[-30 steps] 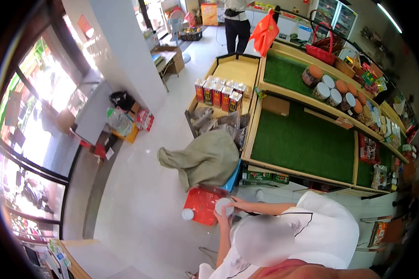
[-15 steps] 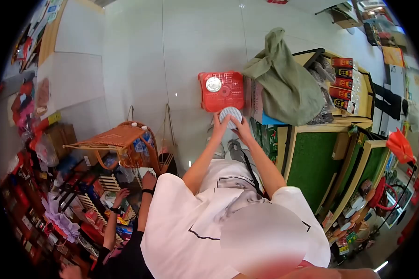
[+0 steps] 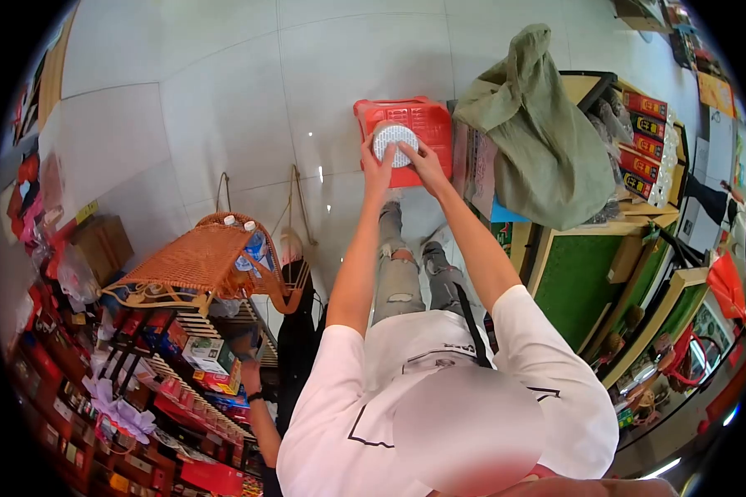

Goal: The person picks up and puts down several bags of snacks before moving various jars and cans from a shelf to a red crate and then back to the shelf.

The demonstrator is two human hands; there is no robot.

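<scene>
Both hands on one lidded jar (image 3: 392,136), pale patterned lid facing up. Left hand (image 3: 376,162) clamped on its left side, right hand (image 3: 428,167) on its right, thumbs pressed on the lid. Jar is over the red plastic stool (image 3: 436,137); can't tell from overhead if its base touches. Olive-green cloth (image 3: 547,149) bunched just right of the stool. Rattan chair (image 3: 182,258), drink bottles (image 3: 253,244) by its backrest, sits left of the stool, nearer the wearer's body. Green-lined display shelf (image 3: 578,269) right of the stool, on the wearer's side. Another person's hand (image 3: 251,377), dark wristband below it, well left of the stool. Red-and-black cartons (image 3: 645,107) far right of the stool, beyond the cloth.
</scene>
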